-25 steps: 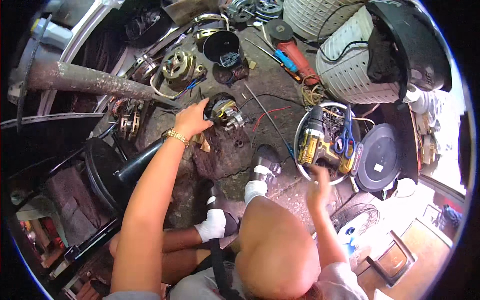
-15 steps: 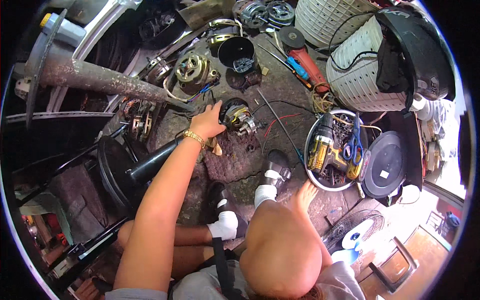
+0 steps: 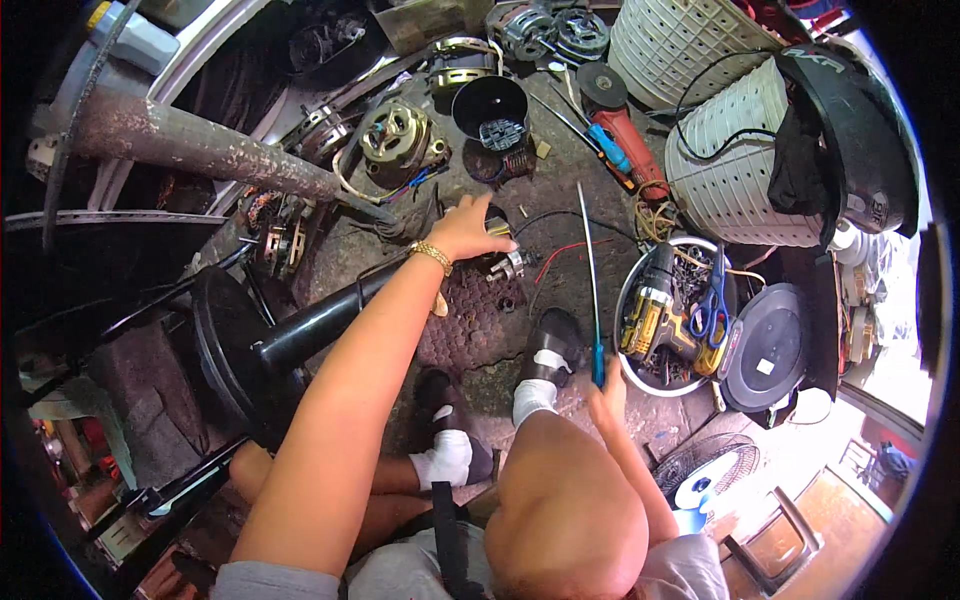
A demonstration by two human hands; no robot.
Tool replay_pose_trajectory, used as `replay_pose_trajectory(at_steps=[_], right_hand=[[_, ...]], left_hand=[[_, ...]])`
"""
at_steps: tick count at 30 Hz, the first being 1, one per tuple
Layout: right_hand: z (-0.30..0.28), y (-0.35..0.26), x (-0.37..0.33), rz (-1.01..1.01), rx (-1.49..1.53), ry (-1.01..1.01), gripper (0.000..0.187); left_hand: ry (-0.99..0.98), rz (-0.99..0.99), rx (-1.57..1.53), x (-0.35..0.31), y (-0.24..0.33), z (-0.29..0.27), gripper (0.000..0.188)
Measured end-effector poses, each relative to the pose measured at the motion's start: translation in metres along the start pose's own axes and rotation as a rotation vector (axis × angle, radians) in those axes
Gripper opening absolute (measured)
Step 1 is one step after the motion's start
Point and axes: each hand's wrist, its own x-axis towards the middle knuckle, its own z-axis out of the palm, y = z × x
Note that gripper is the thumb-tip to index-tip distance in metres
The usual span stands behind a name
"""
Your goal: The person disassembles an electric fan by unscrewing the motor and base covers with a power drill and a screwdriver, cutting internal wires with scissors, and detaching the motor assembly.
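A gold bracelet (image 3: 432, 256) circles the left wrist. The screwdriver (image 3: 592, 290) in the right hand (image 3: 608, 400) has a blue handle and a silver shaft. In the white bucket (image 3: 628, 290) lie a yellow-and-black drill (image 3: 655, 325) and blue-handled scissors (image 3: 712, 310). The 2 perforated baskets (image 3: 725, 170) are white. The 2 socks (image 3: 440, 462) are white, the shoes (image 3: 556, 333) black. A red wire (image 3: 565, 250) crosses the grey-brown floor (image 3: 560, 200). The pipe (image 3: 200, 145) is rust-brown.

Two perforated white washer drums (image 3: 735, 160) (side by side), one yellow cordless drill (image 3: 655, 325), one blue-handled scissors (image 3: 712, 310), one long screwdriver (image 3: 592, 290).
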Motion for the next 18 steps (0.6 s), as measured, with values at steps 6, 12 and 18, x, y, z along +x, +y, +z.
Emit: replay_pose_trajectory(at_steps=[6, 12, 18], right_hand=[[-0.103, -0.084, -0.097, 0.104, 0.251, -0.132, 0.04], [-0.126, -0.11, -0.099, 0.173, 0.193, -0.306, 0.047], [-0.128, -0.117, -0.083, 0.249, 0.228, -0.353, 0.045]], left_hand=[[-0.012, -0.072, 0.128, -0.008, 0.027, -0.006, 0.122], [0.039, -0.101, 0.117, -0.008, 0.023, 0.002, 0.12], [0.072, -0.146, 0.097, -0.008, 0.026, 0.004, 0.118]])
